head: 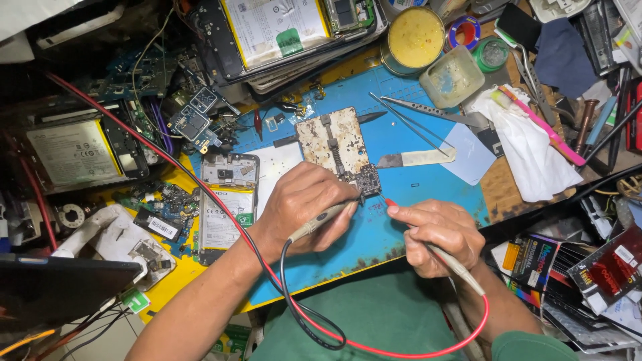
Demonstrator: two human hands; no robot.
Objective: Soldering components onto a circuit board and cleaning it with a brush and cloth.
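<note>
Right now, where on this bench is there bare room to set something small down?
The blue mat is bare between the right hand and the white scraper, and along its front edge below the left hand. Left of the opened phone and along the back, near the flux tin, parts and tools crowd every spot.

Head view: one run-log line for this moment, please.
left hand: black probe on small board | right hand: red probe beside board | surface: blue mat

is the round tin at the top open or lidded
Open. The round tin has no lid on it, and its yellow paste shows, filling it almost to the rim.
</note>
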